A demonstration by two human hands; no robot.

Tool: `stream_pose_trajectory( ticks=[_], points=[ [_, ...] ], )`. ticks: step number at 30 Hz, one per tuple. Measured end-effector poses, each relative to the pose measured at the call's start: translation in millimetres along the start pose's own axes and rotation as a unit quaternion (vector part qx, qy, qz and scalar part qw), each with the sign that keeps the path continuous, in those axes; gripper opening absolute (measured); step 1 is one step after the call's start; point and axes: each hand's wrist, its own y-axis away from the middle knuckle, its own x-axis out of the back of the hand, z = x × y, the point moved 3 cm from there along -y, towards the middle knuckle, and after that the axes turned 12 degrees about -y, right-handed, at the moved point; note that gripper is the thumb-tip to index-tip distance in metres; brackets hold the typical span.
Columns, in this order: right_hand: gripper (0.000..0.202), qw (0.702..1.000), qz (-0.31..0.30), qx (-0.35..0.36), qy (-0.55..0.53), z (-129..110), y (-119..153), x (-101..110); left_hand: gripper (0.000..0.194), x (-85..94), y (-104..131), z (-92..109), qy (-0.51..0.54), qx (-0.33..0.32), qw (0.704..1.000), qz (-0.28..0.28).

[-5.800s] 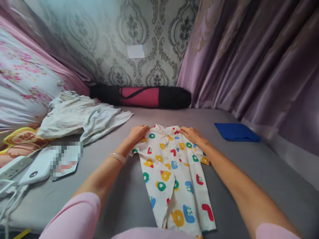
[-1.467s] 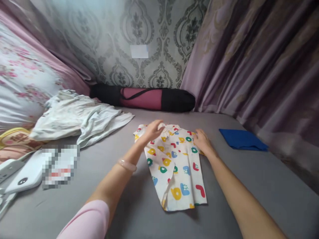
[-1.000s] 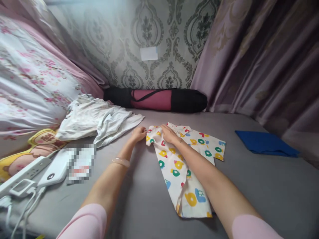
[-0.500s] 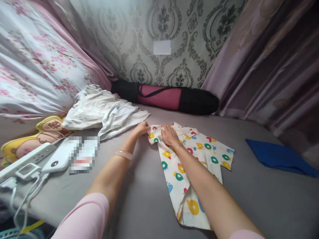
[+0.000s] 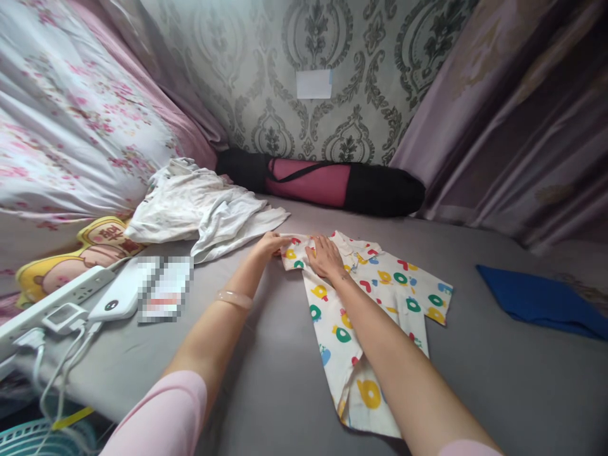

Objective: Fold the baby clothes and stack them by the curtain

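A white short-sleeved shirt [image 5: 332, 335] with a colourful print lies spread on the grey bed sheet [image 5: 266, 392], its collar toward the wall. One front edge near the hem is folded over. My left hand [image 5: 272, 244] is closed on the end of the left-side sleeve, its fingertips partly hidden. On the shoulder beside that sleeve, my right hand [image 5: 325, 256] rests flat with fingers stretched out. My right forearm crosses over the shirt and covers part of its front.
A crumpled pale cloth [image 5: 204, 209] lies at the left, near a yellow cartoon cushion [image 5: 61, 269], a power strip [image 5: 83, 291] and a white power bank [image 5: 116, 297] with cables. A black and pink long bag [image 5: 308, 183] lies along the wall. Folded blue cloth [image 5: 541, 301] is at the right.
My left hand has shifted slightly and the sleeve is now pulled straighter and flatter. My right hand stays on the shoulder. The whole view has moved a little.
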Motion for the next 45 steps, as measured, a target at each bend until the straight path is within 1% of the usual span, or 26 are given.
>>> stream_pose_trajectory(
  ticks=[3, 6, 8, 11, 12, 14, 17, 19, 20, 23, 25, 26, 27, 28, 30, 31, 33, 34, 35, 36, 37, 39, 40, 42, 45],
  points=[
    [0.065, 1.000, 0.002, 0.002, -0.006, 1.0, -1.0, -0.8, 0.009, -4.0, -1.2, -1.4, -0.068, -0.025, 0.993, 0.091],
    [0.064, 1.000, 0.004, 0.002, -0.007, 1.4, -0.9, -1.1, 0.013, -6.3, 1.6, -4.8, -0.144, -0.059, 0.975, 0.159],
    [0.064, 1.000, 0.004, 0.003, -0.004, 1.2, -0.1, -1.2, 0.018, -6.1, 5.7, -6.8, -0.259, -0.095, 0.944, 0.178],
    [0.063, 1.000, 0.004, 0.003, -0.001, 0.8, 1.1, -1.8, 0.030, -4.7, 11.6, -10.7, -0.447, -0.133, 0.867, 0.175],
    [0.062, 1.000, 0.005, 0.004, -0.001, 0.6, 1.2, -1.9, 0.033, -3.7, 12.9, -12.2, -0.479, -0.134, 0.850, 0.173],
    [0.062, 1.000, 0.005, 0.003, -0.003, 0.7, 0.3, -1.5, 0.035, -1.6, 14.1, -13.5, -0.510, -0.126, 0.831, 0.183],
    [0.061, 1.000, -0.013, 0.005, -0.025, 1.7, -1.7, 2.6, 0.034, 0.3, 12.6, -12.2, -0.513, -0.100, 0.827, 0.209],
    [0.059, 0.997, -0.021, 0.009, -0.068, 2.8, 0.3, 9.8, 0.034, 0.9, 10.4, -10.5, -0.505, -0.083, 0.833, 0.208],
    [0.057, 0.995, -0.013, 0.014, -0.095, 3.5, 3.5, 15.4, 0.033, 1.5, 9.5, -9.8, -0.501, -0.074, 0.838, 0.203],
    [0.044, 0.988, 0.030, 0.028, -0.150, 6.1, 24.3, 36.1, 0.033, 6.5, 11.4, -8.1, -0.493, -0.064, 0.843, 0.204],
    [0.036, 0.990, 0.023, 0.021, -0.140, 8.6, 45.6, 48.2, 0.035, 10.7, 17.6, -5.5, -0.492, -0.103, 0.838, 0.211],
    [0.035, 0.992, 0.008, 0.012, -0.129, 10.0, 57.2, 53.5, 0.035, 11.6, 22.3, -3.5, -0.490, -0.142, 0.835, 0.206],
    [0.034, 0.993, -0.005, 0.001, -0.118, 11.4, 68.9, 58.5, 0.035, 11.1, 27.9, -1.2, -0.485, -0.191, 0.832, 0.189],
    [0.034, 0.994, -0.016, -0.009, -0.109, 12.6, 80.2, 63.3, 0.034, 9.0, 34.6, 1.3, -0.476, -0.245, 0.830, 0.155],
    [0.034, 0.994, -0.039, -0.023, -0.102, 13.6, 100.6, 71.5, 0.031, 0.5, 50.5, 5.8, -0.447, -0.345, 0.823, 0.059],
    [0.035, 0.993, -0.053, -0.027, -0.102, 13.3, 109.2, 74.5, 0.030, -5.5, 59.0, 7.2, -0.430, -0.381, 0.818, 0.001],
    [0.036, 0.990, -0.086, -0.031, -0.106, 11.5, 123.2, 77.8, 0.031, -18.9, 75.5, 8.1, -0.405, -0.422, 0.804, -0.104],
    [0.036, 0.989, -0.099, -0.036, -0.105, 10.6, 128.7, 78.4, 0.034, -25.4, 82.5, 7.6, -0.399, -0.434, 0.796, -0.140],
    [0.035, 0.989, -0.103, -0.047, -0.097, 10.2, 133.1, 78.6, 0.038, -31.5, 88.3, 6.5, -0.399, -0.442, 0.787, -0.163],
    [0.033, 0.989, -0.100, -0.062, -0.085, 10.1, 136.7, 78.5, 0.043, -36.7, 92.8, 4.9, -0.404, -0.446, 0.779, -0.175],
    [0.030, 0.990, -0.095, -0.076, -0.071, 10.1, 139.6, 78.0, 0.047, -40.8, 95.7, 3.0, -0.413, -0.447, 0.774, -0.174],
    [0.026, 0.989, -0.099, -0.094, -0.050, 9.2, 144.2, 75.5, 0.050, -45.7, 98.2, -1.8, -0.440, -0.435, 0.769, -0.160],
    [0.024, 0.989, -0.109, -0.091, -0.047, 7.5, 146.2, 73.7, 0.048, -46.4, 98.4, -4.3, -0.456, -0.425, 0.768, -0.151],
    [0.024, 0.989, -0.122, -0.066, -0.051, 0.5, 150.2, 71.6, 0.041, -44.1, 98.5, -8.7, -0.481, -0.406, 0.766, -0.129],
    [0.022, 0.993, -0.090, -0.026, -0.076, -18.9, 158.3, 73.8, 0.030, -32.6, 101.3, -13.0, -0.483, -0.409, 0.767, -0.102]
  ],
)
